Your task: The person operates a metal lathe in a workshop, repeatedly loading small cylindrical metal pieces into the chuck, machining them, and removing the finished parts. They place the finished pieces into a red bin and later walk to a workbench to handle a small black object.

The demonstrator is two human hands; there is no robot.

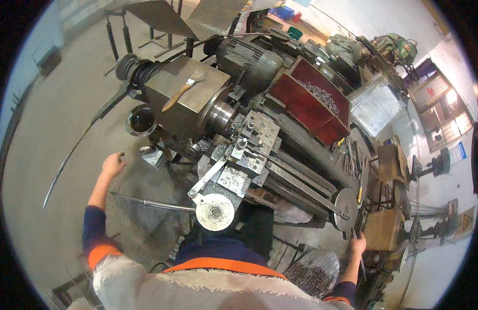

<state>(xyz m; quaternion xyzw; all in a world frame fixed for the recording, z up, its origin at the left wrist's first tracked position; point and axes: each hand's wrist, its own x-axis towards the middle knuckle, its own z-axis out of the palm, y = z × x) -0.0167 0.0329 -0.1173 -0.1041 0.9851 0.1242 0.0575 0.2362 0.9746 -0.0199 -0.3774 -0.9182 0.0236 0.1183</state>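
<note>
A small metal lathe stands before me, its chuck [221, 112] beside the headstock [184, 89]. My left hand [114, 164] is raised at the left, near the long bent lever [78, 145]; its fingers are partly curled, and no object shows in it. At the far right my right hand [358, 244] grips a metal lever [354, 233] by the round disc [345, 209] at the lathe's end. Between my arms are the tool slide [234, 180] and a pale round plate [215, 212]. A wooden-handled brush [180, 93] lies on the headstock.
A red tray [308, 100] holding small metal parts sits behind the lathe bed. Tools [351, 159] lie right of it. A clear bag of small parts [314, 271] is near my right forearm. A motor [250, 58] stands behind the headstock. A metal rod [153, 204] juts left.
</note>
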